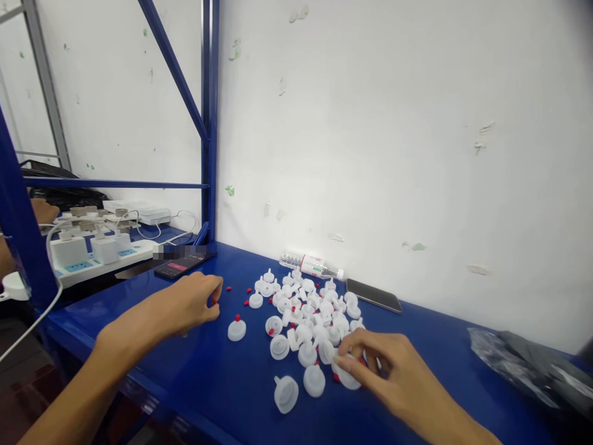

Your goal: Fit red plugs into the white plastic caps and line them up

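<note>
Small white round caps, tiny red plugs.

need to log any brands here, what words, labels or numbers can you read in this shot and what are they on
None can be read.
Water bottle lying by the wall: red and white label, print too small.
Dark phone at the left: red band on its screen, text blurred; a smudged-out strip sits just above it.
Power strip with white chargers: blue marks, no legible letters.
Second phone: screen dark.
White caps and red plugs: no markings visible.

2 bare hands, sleeveless forearms
</note>
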`<state>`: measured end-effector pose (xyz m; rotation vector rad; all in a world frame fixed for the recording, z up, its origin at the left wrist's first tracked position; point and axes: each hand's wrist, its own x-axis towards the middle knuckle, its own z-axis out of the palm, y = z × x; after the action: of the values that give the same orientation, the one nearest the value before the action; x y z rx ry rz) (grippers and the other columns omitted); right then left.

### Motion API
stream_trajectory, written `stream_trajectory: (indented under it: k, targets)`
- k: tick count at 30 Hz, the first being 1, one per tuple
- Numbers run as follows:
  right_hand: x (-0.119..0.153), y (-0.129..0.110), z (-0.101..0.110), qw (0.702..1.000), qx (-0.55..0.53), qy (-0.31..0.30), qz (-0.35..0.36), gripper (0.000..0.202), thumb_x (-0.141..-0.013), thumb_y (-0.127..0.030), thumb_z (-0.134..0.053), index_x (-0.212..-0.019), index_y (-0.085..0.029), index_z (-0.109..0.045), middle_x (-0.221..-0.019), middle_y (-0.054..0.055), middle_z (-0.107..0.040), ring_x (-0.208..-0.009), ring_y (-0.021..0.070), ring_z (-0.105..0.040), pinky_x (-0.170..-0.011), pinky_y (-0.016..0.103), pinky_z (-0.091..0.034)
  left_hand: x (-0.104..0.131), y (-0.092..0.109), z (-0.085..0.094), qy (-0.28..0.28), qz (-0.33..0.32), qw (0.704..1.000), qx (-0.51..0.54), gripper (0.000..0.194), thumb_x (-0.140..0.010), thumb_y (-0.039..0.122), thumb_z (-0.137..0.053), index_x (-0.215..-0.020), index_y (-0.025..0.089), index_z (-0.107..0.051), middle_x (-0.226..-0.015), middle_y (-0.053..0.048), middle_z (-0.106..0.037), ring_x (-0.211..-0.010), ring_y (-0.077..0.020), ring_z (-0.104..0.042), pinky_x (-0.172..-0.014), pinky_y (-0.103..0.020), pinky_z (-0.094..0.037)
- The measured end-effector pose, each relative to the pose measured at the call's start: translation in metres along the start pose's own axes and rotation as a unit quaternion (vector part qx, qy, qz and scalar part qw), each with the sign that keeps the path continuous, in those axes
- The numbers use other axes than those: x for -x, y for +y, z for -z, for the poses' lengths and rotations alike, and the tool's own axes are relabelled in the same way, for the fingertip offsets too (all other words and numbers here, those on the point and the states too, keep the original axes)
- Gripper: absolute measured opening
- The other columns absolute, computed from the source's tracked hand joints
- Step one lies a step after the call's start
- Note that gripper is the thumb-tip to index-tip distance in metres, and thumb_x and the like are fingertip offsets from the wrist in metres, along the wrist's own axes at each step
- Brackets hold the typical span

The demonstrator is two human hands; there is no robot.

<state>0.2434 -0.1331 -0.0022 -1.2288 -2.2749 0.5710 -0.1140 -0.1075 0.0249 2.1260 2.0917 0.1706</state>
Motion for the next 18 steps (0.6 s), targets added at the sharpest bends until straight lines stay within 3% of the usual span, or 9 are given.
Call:
stream_trajectory:
  k: [4, 9, 14, 18]
  targets:
    - [-0.004, 0.002, -0.008, 0.995, -0.096, 0.038, -0.014, 0.022, -0.090, -0.043, -0.066, -0.101, -0.026, -0.074, -0.064, -0.004, -0.062, -0.053, 0.0124, -0.053, -0.054, 0.025, -0.038, 0.022, 0.018, 0.007, 0.017, -0.052, 0.998, 0.030, 0.008, -0.087, 0.032, -0.053, -0.085, 0.025, -0.053, -0.073, 0.001, -0.064, -0.049, -0.0142, -0.057, -0.046, -0.025, -0.039]
    - [-0.007, 0.006, -0.017, 0.986, -0.165, 0.022, -0.027, 0.016, -0.081, -0.036, -0.076, -0.092, -0.024, -0.075, -0.060, -0.004, -0.065, -0.054, 0.0141, -0.063, -0.054, 0.024, -0.040, 0.042, 0.052, -0.007, 0.020, -0.174, 0.982, 0.066, 0.003, -0.085, 0.026, -0.055, -0.083, 0.027, -0.056, -0.070, 0.004, -0.061, -0.061, -0.0143, -0.056, -0.054, -0.025, -0.035]
    - [-0.008, 0.006, -0.022, 0.973, -0.226, 0.013, -0.042, 0.025, -0.074, -0.030, -0.082, -0.092, -0.021, -0.065, -0.065, -0.005, -0.070, -0.054, 0.0136, -0.067, -0.052, 0.022, -0.041, 0.046, 0.077, -0.019, -0.024, -0.244, 0.963, 0.114, 0.008, -0.084, 0.024, -0.057, -0.091, 0.028, -0.056, -0.071, 0.006, -0.053, -0.062, -0.0123, -0.051, -0.052, -0.024, -0.030]
    - [-0.006, 0.001, -0.022, 0.974, -0.223, -0.005, -0.035, 0.010, -0.075, -0.018, -0.072, -0.084, -0.020, -0.067, -0.064, -0.004, -0.072, -0.055, 0.0131, -0.068, -0.052, 0.021, -0.042, 0.041, 0.087, -0.029, -0.009, -0.262, 0.958, 0.116, 0.015, -0.081, 0.019, -0.058, -0.092, 0.029, -0.055, -0.066, 0.007, -0.048, -0.057, -0.0124, -0.043, -0.049, -0.025, -0.024]
